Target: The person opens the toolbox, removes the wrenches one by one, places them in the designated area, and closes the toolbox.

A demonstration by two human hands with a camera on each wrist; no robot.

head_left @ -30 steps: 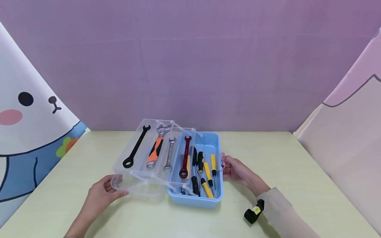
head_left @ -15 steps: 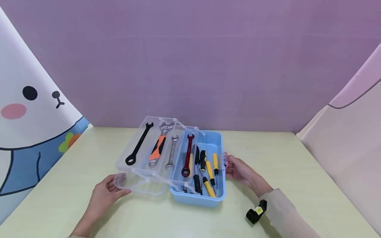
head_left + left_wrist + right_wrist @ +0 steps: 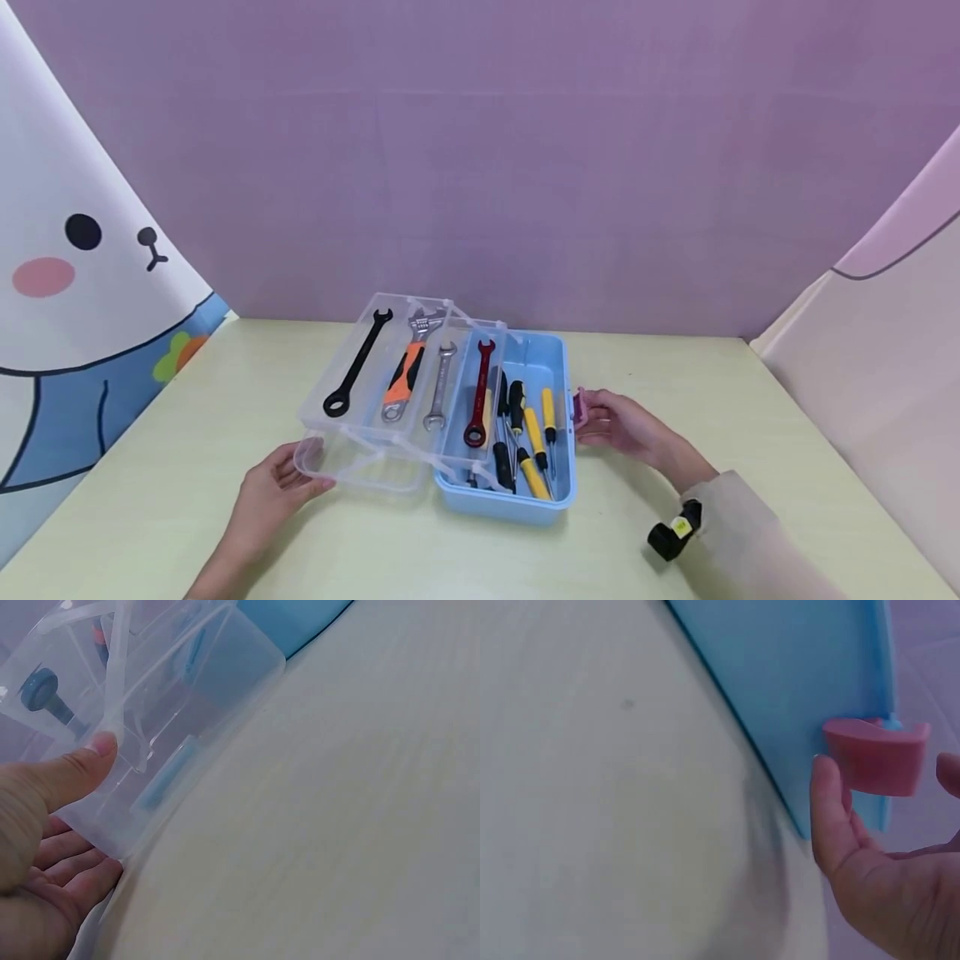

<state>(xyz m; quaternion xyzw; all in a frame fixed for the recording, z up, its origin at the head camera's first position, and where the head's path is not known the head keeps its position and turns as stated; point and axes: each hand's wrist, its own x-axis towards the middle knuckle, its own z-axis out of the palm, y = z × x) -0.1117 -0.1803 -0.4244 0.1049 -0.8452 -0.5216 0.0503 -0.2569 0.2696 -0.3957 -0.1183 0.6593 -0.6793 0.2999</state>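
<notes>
Pink latch (image 3: pixel 877 761) by R hand (image 3: pixel 900 892), prob. touching.

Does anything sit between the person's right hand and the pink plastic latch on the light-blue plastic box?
Nothing visible does. The pink plastic latch juts from the side of the light-blue plastic box, and the right hand has its fingers right beside it, though the right wrist view leaves contact unclear.

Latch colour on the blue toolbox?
Pink; the latch shows best in the right wrist view.
</notes>
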